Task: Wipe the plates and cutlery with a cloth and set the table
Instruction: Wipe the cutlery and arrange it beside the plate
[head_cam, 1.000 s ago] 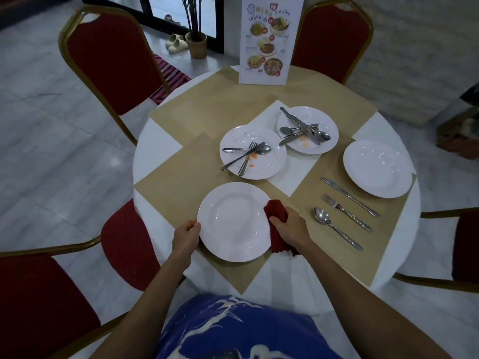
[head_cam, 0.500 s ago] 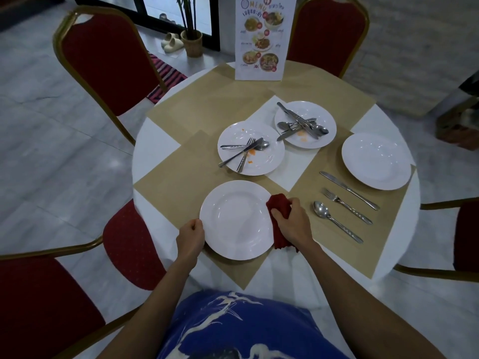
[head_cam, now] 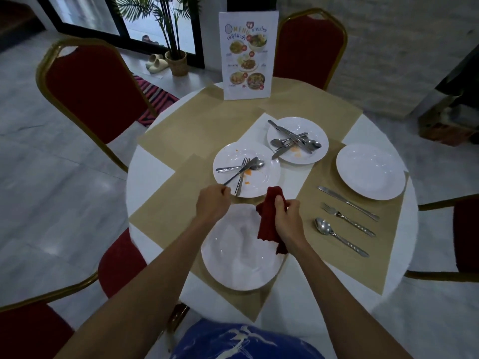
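A clean white plate (head_cam: 233,263) lies on the tan mat in front of me. Above its right side my right hand (head_cam: 287,218) grips a red cloth (head_cam: 268,218), which hangs down. Just beyond, a stained plate (head_cam: 264,182) carries a knife (head_cam: 233,177), a fork and a spoon. My left hand (head_cam: 211,203) is closed around the knife's handle end at that plate's near edge. Farther back, a second stained plate (head_cam: 308,125) holds a pile of cutlery (head_cam: 293,141).
On the right mat lie a clean plate (head_cam: 370,172), a knife (head_cam: 347,203), a fork (head_cam: 347,222) and a spoon (head_cam: 339,239). A menu stand (head_cam: 247,55) rises at the table's far edge. Red chairs (head_cam: 93,92) ring the round table.
My left hand left the near plate's rim and moved forward to the knife handle on the stained plate. My right hand lifted the red cloth off the table and over the near plate.
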Demonstrator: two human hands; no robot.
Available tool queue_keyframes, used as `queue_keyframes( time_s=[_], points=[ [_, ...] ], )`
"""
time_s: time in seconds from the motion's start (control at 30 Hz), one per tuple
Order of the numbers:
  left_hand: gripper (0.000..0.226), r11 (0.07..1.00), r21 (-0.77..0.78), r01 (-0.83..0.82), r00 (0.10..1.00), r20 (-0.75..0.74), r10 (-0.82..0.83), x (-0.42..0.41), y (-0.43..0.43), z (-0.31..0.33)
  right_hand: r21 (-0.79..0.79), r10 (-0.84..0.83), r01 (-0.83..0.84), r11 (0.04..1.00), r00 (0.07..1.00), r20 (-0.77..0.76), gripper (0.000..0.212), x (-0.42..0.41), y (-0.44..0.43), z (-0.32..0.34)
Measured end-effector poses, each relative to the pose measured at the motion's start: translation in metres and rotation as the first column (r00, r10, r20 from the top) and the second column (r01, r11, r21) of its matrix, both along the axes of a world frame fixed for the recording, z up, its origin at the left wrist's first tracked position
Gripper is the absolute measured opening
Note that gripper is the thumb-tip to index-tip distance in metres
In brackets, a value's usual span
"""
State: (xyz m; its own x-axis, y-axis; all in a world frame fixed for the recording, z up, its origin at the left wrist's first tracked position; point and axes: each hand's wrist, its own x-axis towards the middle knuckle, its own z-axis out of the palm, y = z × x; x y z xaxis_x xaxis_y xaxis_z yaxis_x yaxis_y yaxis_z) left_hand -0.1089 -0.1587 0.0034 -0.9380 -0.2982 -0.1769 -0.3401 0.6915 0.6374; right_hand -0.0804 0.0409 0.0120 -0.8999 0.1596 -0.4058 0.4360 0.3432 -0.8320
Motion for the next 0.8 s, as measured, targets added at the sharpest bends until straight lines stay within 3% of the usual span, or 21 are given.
queue_keyframes(
  time_s=[0.13, 0.23, 0.33, 0.47, 0.67, 0.73, 0.8],
  points=[
    [0.024, 0.980, -0.146, 0.134, 0.990, 0.063, -0.126, -0.044, 0.007, 0.001, -0.216, -0.128, 0.153, 0.964, 0.984, 0.123, 0.056, -0.011, -0.012, -0.007],
    [0.020, 0.955, -0.244, 0.169, 0.981, 0.133, -0.140, -0.069, 0.001, -0.006, -0.398, -0.192, 0.263, 0.879, 0.959, 0.210, 0.034, -0.018, -0.013, -0.001],
    [0.025, 0.926, -0.318, 0.201, 0.969, 0.204, -0.140, -0.079, -0.005, -0.014, -0.449, -0.203, 0.337, 0.828, 0.925, 0.320, 0.044, -0.019, -0.012, 0.006],
    [0.029, 0.920, -0.327, 0.217, 0.963, 0.226, -0.147, -0.086, -0.007, -0.017, -0.605, -0.185, 0.395, 0.691, 0.906, 0.380, 0.029, -0.021, -0.011, 0.016],
    [0.036, 0.992, 0.068, 0.110, 0.962, 0.245, -0.124, -0.073, -0.006, 0.004, -0.786, -0.242, 0.491, 0.375, 0.871, 0.428, 0.055, -0.021, 0.003, 0.013],
    [0.031, 0.952, 0.306, 0.021, 0.970, 0.224, -0.094, -0.049, 0.005, 0.020, -0.793, -0.275, 0.508, 0.337, 0.858, 0.433, 0.057, -0.022, 0.005, 0.009],
    [0.021, 0.858, 0.512, -0.042, 0.963, 0.251, -0.102, -0.018, 0.024, 0.036, -0.779, -0.276, 0.514, 0.359, 0.856, 0.438, 0.063, -0.028, -0.003, 0.008]
  ],
)
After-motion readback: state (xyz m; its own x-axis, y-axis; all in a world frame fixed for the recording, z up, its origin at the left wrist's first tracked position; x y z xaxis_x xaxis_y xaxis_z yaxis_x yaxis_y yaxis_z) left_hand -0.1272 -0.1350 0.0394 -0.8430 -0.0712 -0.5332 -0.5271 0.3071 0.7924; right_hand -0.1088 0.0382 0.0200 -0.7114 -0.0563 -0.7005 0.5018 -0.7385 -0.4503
